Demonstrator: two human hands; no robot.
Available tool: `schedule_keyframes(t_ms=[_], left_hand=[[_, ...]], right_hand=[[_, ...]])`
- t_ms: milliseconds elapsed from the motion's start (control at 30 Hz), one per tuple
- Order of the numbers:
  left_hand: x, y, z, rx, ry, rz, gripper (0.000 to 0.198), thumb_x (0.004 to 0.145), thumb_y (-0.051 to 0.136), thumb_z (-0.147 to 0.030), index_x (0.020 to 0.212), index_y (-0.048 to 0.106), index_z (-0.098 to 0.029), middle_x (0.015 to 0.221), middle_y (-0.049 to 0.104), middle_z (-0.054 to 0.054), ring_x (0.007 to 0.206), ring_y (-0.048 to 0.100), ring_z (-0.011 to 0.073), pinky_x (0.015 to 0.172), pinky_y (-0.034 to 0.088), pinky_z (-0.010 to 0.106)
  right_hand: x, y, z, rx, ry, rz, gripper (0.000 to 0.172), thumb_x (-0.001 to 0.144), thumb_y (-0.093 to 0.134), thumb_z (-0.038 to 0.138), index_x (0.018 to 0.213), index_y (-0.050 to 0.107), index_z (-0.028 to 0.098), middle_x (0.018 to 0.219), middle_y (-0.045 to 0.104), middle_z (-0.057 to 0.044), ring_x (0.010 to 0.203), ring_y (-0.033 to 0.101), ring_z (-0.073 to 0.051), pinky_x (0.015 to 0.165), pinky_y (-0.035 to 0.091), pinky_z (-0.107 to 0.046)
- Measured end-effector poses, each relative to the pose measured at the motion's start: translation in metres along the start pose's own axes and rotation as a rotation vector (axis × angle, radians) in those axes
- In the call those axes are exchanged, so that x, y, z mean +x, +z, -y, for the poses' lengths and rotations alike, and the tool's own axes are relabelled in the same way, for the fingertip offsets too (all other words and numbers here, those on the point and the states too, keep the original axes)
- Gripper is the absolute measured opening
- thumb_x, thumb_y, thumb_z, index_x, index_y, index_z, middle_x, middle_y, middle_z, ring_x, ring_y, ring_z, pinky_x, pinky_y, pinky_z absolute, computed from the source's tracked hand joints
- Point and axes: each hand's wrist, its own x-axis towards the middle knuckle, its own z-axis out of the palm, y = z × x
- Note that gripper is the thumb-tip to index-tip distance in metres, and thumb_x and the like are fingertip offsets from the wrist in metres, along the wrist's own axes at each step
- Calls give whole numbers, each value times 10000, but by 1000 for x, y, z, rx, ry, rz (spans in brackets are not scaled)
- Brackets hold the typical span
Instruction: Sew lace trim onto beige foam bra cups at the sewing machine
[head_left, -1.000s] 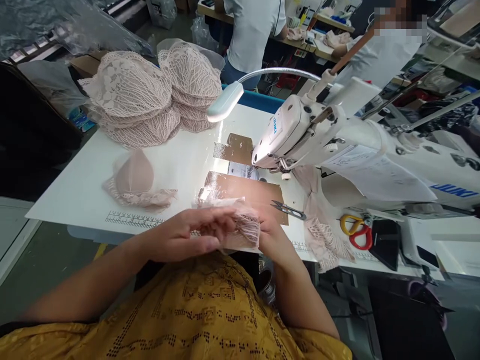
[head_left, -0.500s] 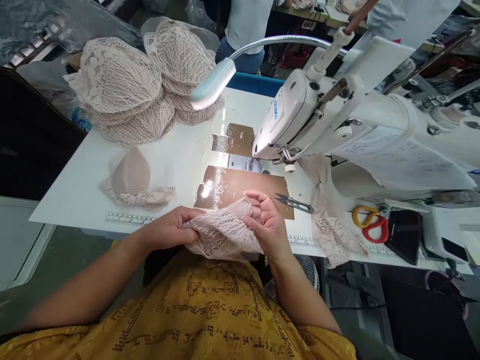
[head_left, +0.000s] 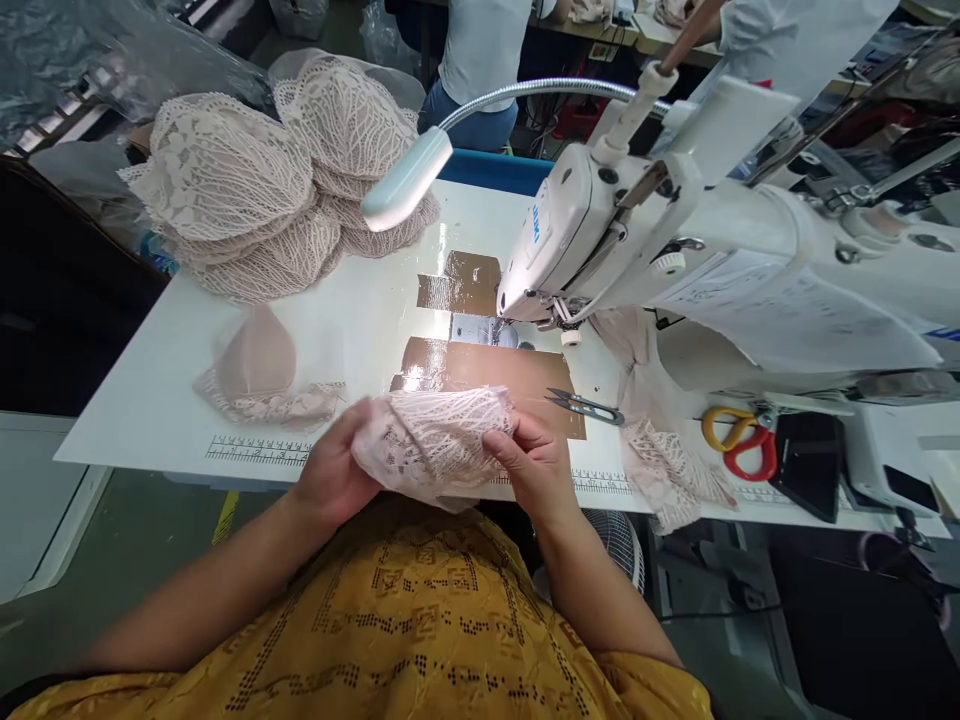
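Observation:
A pale pink lace bra cup (head_left: 439, 440) is stretched between my two hands, above the front edge of the white table. My left hand (head_left: 337, 465) is closed on its left end, with the fingers partly hidden behind the lace. On the right side, my right hand (head_left: 534, 458) pinches the lace edge between thumb and fingers. Just beyond the lace lies a brown taped sheet (head_left: 487, 368), and thread snips (head_left: 585, 405) rest on its right part. The sewing machine (head_left: 555, 240) stands behind, its needle area lit by a lamp (head_left: 409, 180).
Stacked lace cups (head_left: 232, 180) fill the table's back left. A beige cup with lace (head_left: 259, 365) lies at the left. More lace fabric (head_left: 664, 470), scissors (head_left: 739, 440) and a black phone (head_left: 806, 465) are to the right. Another person (head_left: 484, 60) is beyond the table.
The lace has been turned and spread flatter, so more of its patterned face shows. My left hand has moved left and opened its grip somewhat around the edge. The view has shifted slightly.

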Motion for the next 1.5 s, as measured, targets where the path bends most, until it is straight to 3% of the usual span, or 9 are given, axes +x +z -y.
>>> schedule_keyframes(t_ms=[133,433,567,667,700,767,867,1033,1500], left_hand=[[-5,13,9,-194,-123,147,740,749,639,-683,1282,589,-171,1188,667,130,1118,614,299,923,529,404],[-5,21,22,42,-152,95,405,603,676,14,962,719,-170,784,714,25,669,629,138,606,497,218],[-16,-11,6,204,-189,463,282,775,705,-158,528,570,-149,471,521,-10,446,463,73,490,402,199],[-25,-19,-25,508,-13,664,243,851,651,-213,616,611,-168,639,619,32,598,563,119,584,471,233],[-26,-17,-36,610,156,604,69,842,664,-214,777,671,-194,804,670,50,751,615,154,690,512,262],[-25,-8,-52,902,420,445,446,748,770,-224,1173,636,-248,1248,613,87,1156,558,246,971,480,353],[-19,5,-57,1250,447,381,811,686,828,-276,1409,459,-258,1384,535,89,1247,513,283,1039,438,362],[-13,4,-32,1221,270,368,362,862,651,-319,1200,578,-213,993,664,28,812,625,167,711,491,237],[-11,5,-41,1313,473,343,187,898,611,-254,1063,650,-174,859,662,16,713,586,126,651,436,209]], right_hand=[[3,8,4,39,-93,-39,307,760,737,462,611,648,209,654,604,0,619,529,-146,590,443,-275],[12,20,11,432,101,-104,281,601,849,456,596,686,226,594,661,20,528,562,-136,541,494,-282],[16,4,12,479,86,-212,285,630,827,477,743,702,247,646,674,17,571,600,-159,590,534,-316],[16,-2,19,343,104,16,250,664,819,433,705,689,223,642,656,19,570,589,-142,557,505,-279],[15,0,21,268,96,143,237,682,812,409,686,681,211,644,648,20,571,580,-132,548,488,-262],[13,5,27,131,47,398,201,741,774,366,700,677,196,670,640,19,594,573,-120,560,470,-245],[9,16,32,8,-54,570,138,824,701,328,786,684,196,743,656,10,671,590,-124,639,480,-253],[4,25,29,-147,-143,378,165,854,660,330,744,671,207,802,661,-16,740,606,-150,687,486,-276],[5,39,22,-92,-107,200,177,800,681,271,653,614,199,790,687,-25,722,628,-148,669,495,-279]])
